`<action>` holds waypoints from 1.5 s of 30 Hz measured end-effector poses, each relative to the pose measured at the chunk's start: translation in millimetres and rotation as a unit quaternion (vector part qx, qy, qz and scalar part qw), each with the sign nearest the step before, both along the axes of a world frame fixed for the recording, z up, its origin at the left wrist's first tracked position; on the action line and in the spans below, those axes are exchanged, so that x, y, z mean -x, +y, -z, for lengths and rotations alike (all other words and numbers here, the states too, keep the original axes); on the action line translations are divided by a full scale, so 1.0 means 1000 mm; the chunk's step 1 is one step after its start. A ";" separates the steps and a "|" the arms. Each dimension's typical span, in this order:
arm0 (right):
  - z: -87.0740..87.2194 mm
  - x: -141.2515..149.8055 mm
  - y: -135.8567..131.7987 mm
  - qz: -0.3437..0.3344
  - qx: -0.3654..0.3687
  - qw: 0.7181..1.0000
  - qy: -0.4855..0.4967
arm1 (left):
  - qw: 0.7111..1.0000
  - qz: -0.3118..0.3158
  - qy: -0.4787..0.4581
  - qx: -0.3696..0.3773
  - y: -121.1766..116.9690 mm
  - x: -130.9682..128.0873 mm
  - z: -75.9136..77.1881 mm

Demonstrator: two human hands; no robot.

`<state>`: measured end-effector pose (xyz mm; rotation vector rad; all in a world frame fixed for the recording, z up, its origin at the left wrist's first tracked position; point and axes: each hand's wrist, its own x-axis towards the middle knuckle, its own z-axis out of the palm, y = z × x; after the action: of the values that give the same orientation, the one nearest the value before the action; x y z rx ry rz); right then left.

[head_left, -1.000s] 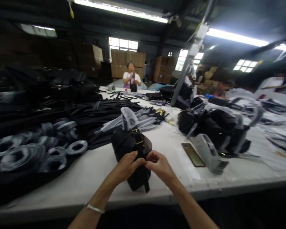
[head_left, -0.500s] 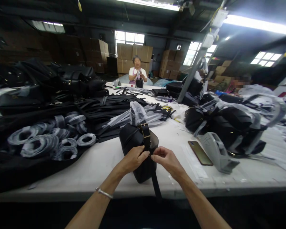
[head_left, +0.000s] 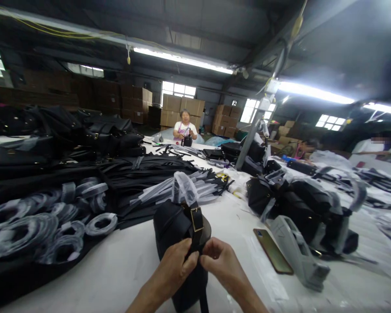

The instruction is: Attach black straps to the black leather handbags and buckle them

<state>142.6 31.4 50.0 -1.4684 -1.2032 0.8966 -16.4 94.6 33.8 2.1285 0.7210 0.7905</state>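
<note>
A black bag (head_left: 172, 226) lies on the white table in front of me, with a gold buckle (head_left: 197, 218) on its side and a plastic-wrapped handle (head_left: 185, 188) rising behind it. My left hand (head_left: 176, 265) is closed, thumb and fingers pinching the black strap (head_left: 197, 238) just below the buckle. Close against it, my right hand (head_left: 220, 258) is also closed, fingertips pinched at the same strap. The fingertips meet over the bag and hide the exact spot they grip. The strap's loose end hangs down the near side of the bag.
Coiled, plastic-wrapped straps (head_left: 22, 234) and a pile of flat black straps (head_left: 143, 174) lie left. On the right are a phone (head_left: 273, 252), a grey tape dispenser (head_left: 299, 252) and more black bags (head_left: 299, 208). A post (head_left: 247, 145) rises from the table; a person (head_left: 185, 128) works opposite.
The view has tilted up, so the bag and both hands sit lower in the picture. Both hands stay pinched at the strap below the buckle.
</note>
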 end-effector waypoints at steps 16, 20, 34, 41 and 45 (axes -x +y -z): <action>0.023 0.002 0.002 -0.003 -0.036 0.998 0.047 | 0.998 -0.046 -0.029 -0.040 -0.002 -0.003 0.009; 0.026 0.002 0.001 0.000 -0.046 0.997 0.058 | 0.998 -0.039 -0.021 -0.043 -0.002 -0.003 0.008; 0.031 0.005 0.003 0.024 -0.030 0.999 0.035 | 0.998 0.001 -0.051 -0.044 -0.008 -0.003 0.002; 0.029 0.004 0.003 0.038 -0.017 0.999 -0.002 | 0.996 -0.007 -0.082 -0.046 -0.010 -0.009 0.003; 0.039 0.001 0.007 0.020 -0.011 0.999 0.025 | 0.997 -0.011 -0.077 -0.031 -0.007 -0.009 0.005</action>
<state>141.8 37.9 11.1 -1.4396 -1.1403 0.8866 -6.9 87.7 29.0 2.0913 0.6462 0.9878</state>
